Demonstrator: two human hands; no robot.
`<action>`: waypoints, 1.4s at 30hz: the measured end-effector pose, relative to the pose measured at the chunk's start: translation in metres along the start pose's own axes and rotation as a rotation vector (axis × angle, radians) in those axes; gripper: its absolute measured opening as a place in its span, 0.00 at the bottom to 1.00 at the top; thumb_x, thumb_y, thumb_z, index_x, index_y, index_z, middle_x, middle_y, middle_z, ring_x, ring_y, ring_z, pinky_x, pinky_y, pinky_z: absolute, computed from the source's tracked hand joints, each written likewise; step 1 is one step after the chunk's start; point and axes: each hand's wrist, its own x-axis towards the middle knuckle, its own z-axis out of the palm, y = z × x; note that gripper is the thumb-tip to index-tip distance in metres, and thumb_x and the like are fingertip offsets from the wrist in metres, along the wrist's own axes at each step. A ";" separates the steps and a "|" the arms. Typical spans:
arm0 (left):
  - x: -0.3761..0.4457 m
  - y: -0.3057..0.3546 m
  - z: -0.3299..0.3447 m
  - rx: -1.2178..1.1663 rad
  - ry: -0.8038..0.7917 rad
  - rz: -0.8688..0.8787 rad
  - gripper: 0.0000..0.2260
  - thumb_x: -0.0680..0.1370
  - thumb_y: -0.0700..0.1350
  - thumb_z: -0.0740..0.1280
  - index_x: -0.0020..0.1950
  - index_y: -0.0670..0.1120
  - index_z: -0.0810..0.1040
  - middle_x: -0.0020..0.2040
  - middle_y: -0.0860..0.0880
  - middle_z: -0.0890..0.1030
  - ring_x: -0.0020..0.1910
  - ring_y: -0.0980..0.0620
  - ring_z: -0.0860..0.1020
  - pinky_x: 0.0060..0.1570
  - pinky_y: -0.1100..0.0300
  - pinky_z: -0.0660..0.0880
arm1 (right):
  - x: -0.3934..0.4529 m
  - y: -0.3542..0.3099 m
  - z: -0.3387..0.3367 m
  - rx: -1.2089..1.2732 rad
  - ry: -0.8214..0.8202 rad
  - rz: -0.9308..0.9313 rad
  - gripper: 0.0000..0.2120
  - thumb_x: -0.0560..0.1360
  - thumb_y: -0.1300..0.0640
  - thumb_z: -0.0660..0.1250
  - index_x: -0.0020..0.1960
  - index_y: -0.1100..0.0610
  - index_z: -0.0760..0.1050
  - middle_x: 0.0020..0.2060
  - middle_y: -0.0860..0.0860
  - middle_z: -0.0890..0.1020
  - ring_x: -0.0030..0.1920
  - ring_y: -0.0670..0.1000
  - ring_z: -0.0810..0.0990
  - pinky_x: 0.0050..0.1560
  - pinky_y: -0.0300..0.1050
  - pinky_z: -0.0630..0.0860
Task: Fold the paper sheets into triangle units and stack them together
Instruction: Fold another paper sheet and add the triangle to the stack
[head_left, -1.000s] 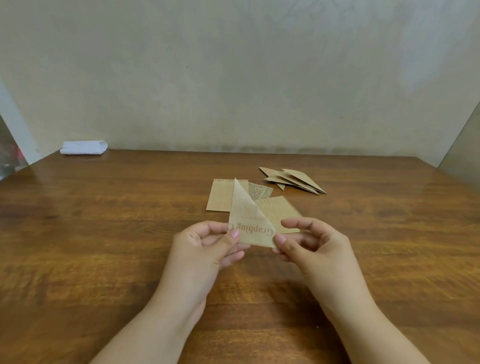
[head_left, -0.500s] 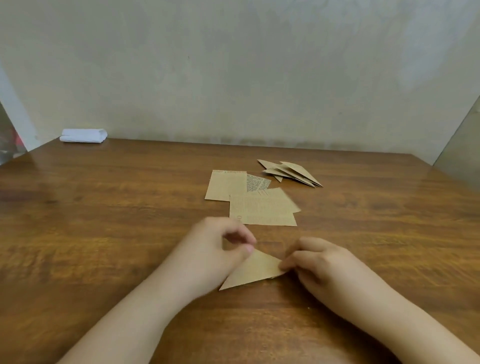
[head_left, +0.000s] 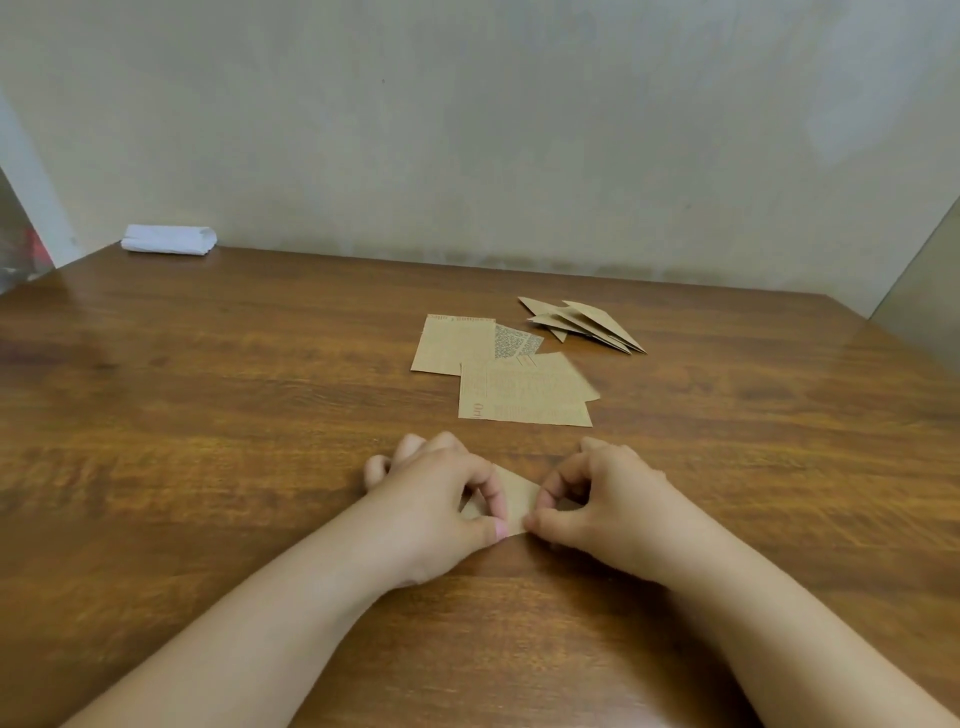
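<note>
both hands pinned on a half-folded paper

far left at the back of the wooden counter (head_left: 208, 415) lies a folded white cloth (head_left: 169, 240) against the wall. nearer the front, the left hand (head_left: 436, 499) curls over a folded brown paper piece (head_left: 517, 496) lying flat on the counter, thumb and forefinger pinching its left part. the right hand (head_left: 605, 501) pinches the same piece at its right edge, fingers curled. beyond the hands, a few flat printed brown sheets (head_left: 519, 384) overlap one another. further right and back sits a small heap of finished triangle units (head_left: 587, 325).
</note>
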 end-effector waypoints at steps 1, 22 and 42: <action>-0.001 -0.003 -0.002 0.005 -0.008 -0.009 0.04 0.74 0.57 0.69 0.42 0.59 0.78 0.51 0.63 0.68 0.53 0.60 0.59 0.56 0.58 0.55 | 0.000 0.003 -0.002 0.007 -0.007 0.019 0.07 0.69 0.46 0.72 0.36 0.48 0.80 0.44 0.44 0.76 0.57 0.46 0.67 0.56 0.46 0.62; 0.004 -0.024 -0.027 0.148 -0.189 0.195 0.16 0.77 0.54 0.65 0.63 0.68 0.71 0.64 0.70 0.63 0.64 0.64 0.53 0.72 0.50 0.41 | 0.001 0.018 -0.012 0.079 0.074 0.209 0.08 0.71 0.50 0.69 0.34 0.49 0.78 0.28 0.44 0.81 0.48 0.50 0.75 0.60 0.57 0.72; 0.061 0.009 0.013 0.007 0.165 -0.187 0.07 0.71 0.56 0.70 0.34 0.56 0.79 0.49 0.59 0.70 0.58 0.52 0.64 0.51 0.55 0.56 | 0.043 0.006 0.008 0.060 0.243 0.328 0.10 0.69 0.44 0.67 0.33 0.48 0.77 0.40 0.45 0.80 0.51 0.51 0.65 0.48 0.48 0.58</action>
